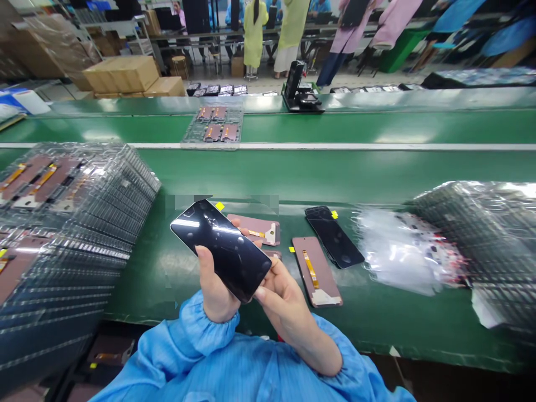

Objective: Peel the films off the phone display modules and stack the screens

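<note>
A glossy black phone screen (221,245) with a yellow tab at its top edge is tilted in front of me. My left hand (215,287) is closed around it from below, with the thumb on the near long edge and fingertips showing at the far edge. With thumb and fingers, my right hand (285,296) pinches its lower right corner. Behind it, partly hidden, a screen panel (265,224) lies back side up. Right of my hands are another panel, brown back up (317,272), and a dark screen (335,237) lying face up.
Tall stacks of clear plastic trays stand at left (138,190) and right (502,240). Clear plastic sleeves (397,251) lie beside the right stack. Across the green bench are a tray of panels (196,128) and a black fixture (299,92). People stand farther back.
</note>
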Motion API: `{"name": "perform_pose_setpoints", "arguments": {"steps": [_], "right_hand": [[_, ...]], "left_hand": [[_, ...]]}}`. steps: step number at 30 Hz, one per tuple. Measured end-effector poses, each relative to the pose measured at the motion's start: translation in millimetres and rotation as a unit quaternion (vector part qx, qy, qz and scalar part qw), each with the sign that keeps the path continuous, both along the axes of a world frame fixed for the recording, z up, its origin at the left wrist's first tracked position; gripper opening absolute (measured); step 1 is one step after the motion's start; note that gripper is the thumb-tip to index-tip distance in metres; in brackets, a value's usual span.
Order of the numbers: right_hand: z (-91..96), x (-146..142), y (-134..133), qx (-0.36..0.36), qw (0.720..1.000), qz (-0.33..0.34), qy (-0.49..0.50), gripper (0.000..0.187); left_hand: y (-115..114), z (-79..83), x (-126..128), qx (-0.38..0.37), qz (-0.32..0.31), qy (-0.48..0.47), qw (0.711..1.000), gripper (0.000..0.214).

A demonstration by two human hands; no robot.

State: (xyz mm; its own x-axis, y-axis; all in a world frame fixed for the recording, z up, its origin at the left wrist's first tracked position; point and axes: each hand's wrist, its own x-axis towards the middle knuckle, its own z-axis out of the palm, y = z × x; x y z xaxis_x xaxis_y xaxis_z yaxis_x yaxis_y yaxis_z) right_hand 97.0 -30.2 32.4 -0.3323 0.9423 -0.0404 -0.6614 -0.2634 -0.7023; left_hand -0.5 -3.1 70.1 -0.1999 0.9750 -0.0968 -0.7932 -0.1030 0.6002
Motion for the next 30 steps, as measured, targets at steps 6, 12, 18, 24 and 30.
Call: {"name": "perform_pose_setpoints", "arguments": {"steps": [6,12,18,24,30], "right_hand": [[-0.2,-3.1,0.4,-0.016,1.0,0.004,0.017,0.046],[1.5,-3.2,1.2,-0.014,0.999,0.023,0.036,0.055],[5.9,-2.9,3.3,-0.042,0.998,0.014,0.052,0.061],[9.0,-2.3,3.2,-0.06,0.997,0.002,0.054,0.052],[6.1,0.9,6.2,-0.084,0.996,-0.034,0.024,0.043]], "left_hand": [[1.9,-3.3,2.5,0.028,0.029,0.002,0.999,0.056],[1.6,-6.7,6.0,0.032,0.056,0.002,0.998,0.063],[1.1,-0.3,4.6,0.002,0.027,0.006,1.0,0.063],[0.4,4.9,3.3,-0.004,0.018,0.012,1.0,0.062],[-2.3,13.5,1.3,-0.024,-0.032,-0.005,0.999,0.062]]}}
